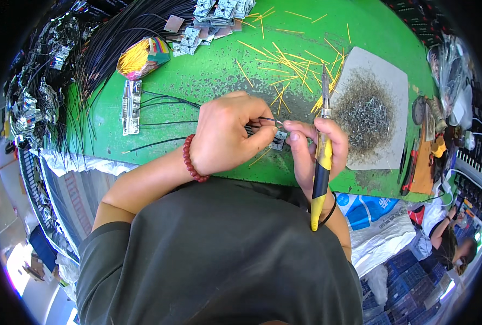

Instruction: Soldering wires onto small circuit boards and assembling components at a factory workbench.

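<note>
My left hand (219, 127), with a red bead bracelet at its wrist, is closed in a pinch on a thin black wire (268, 118). My right hand (336, 146) is wrapped round a yellow-and-black soldering iron (322, 181), its metal shaft pointing up and away from me. The thumb and forefinger of that hand meet near the wire's end, close to my left fingertips. Beneath the hands a small circuit board (278, 141) shows partly; my fingers hide the rest. Several black wires (168, 123) run leftward from under my left hand.
A silver strip (131, 108) lies left on the green table (197, 70), near a pouch of yellow tubes (137, 58). Yellow tubes (290, 62) are scattered ahead. Circuit boards (219, 16) pile up behind. Right are a debris-covered grey board (360, 65), hand tools (412, 162) and another person (441, 238).
</note>
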A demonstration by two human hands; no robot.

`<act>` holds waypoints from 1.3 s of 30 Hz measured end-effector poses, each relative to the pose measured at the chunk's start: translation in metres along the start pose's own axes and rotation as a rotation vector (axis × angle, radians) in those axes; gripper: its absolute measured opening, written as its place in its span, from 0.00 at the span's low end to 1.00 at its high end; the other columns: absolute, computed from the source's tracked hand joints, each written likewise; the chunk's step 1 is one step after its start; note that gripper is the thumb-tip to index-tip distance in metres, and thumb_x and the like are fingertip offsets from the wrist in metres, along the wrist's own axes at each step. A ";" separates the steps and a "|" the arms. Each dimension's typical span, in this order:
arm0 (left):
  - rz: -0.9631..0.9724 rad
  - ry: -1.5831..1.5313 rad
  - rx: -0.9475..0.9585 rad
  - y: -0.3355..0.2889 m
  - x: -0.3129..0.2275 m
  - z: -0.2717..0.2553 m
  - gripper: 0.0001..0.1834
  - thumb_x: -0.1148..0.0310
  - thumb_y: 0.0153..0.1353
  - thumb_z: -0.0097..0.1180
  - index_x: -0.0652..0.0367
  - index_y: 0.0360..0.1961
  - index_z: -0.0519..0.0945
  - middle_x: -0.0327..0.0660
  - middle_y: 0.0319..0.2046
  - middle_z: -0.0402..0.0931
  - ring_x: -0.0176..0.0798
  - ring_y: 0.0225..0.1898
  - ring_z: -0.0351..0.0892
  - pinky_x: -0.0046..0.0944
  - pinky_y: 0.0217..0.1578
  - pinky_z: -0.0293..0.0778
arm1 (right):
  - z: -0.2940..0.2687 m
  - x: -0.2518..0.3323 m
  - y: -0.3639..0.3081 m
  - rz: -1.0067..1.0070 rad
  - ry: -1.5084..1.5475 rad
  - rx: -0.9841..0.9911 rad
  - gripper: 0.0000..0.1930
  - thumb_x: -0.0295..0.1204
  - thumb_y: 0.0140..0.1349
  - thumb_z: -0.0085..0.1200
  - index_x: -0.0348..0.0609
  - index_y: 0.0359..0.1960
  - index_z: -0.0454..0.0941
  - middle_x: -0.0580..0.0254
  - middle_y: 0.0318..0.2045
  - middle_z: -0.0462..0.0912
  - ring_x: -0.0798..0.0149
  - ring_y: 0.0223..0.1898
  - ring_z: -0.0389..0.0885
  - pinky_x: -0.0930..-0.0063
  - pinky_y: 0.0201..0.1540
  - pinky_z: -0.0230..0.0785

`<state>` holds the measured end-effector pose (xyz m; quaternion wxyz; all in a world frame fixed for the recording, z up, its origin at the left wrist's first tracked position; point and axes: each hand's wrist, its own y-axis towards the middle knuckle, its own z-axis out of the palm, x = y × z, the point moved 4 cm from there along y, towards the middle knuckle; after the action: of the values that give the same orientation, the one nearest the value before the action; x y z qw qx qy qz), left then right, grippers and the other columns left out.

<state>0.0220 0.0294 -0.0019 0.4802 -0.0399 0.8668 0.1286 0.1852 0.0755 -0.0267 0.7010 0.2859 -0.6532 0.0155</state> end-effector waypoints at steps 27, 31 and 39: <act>0.181 0.205 0.110 -0.014 0.001 0.014 0.08 0.77 0.43 0.63 0.57 0.25 0.76 0.39 0.28 0.78 0.44 0.31 0.77 0.40 0.31 0.74 | 0.012 -0.005 0.010 -0.307 -0.799 0.421 0.19 0.32 0.48 0.62 0.51 0.45 0.77 0.66 0.21 0.67 0.60 0.29 0.70 0.67 0.31 0.61; 0.163 0.248 0.103 -0.013 0.016 0.023 0.08 0.77 0.43 0.63 0.57 0.25 0.75 0.38 0.30 0.79 0.43 0.32 0.78 0.39 0.32 0.74 | 0.005 -0.005 0.014 -0.159 -0.690 0.449 0.22 0.30 0.45 0.65 0.48 0.45 0.77 0.63 0.22 0.69 0.59 0.29 0.71 0.65 0.32 0.63; 0.204 0.230 0.071 -0.013 0.014 0.028 0.09 0.77 0.40 0.64 0.56 0.22 0.75 0.36 0.32 0.80 0.40 0.33 0.78 0.37 0.32 0.74 | -0.084 0.008 -0.001 0.251 -0.331 -0.101 0.28 0.48 0.66 0.48 0.34 0.56 0.69 0.57 0.24 0.83 0.78 0.18 0.67 0.85 0.24 0.60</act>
<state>0.0398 0.0247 -0.0305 0.3632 0.0507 0.9196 0.1407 0.2626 0.1069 -0.0181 0.5902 0.1654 -0.7898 0.0225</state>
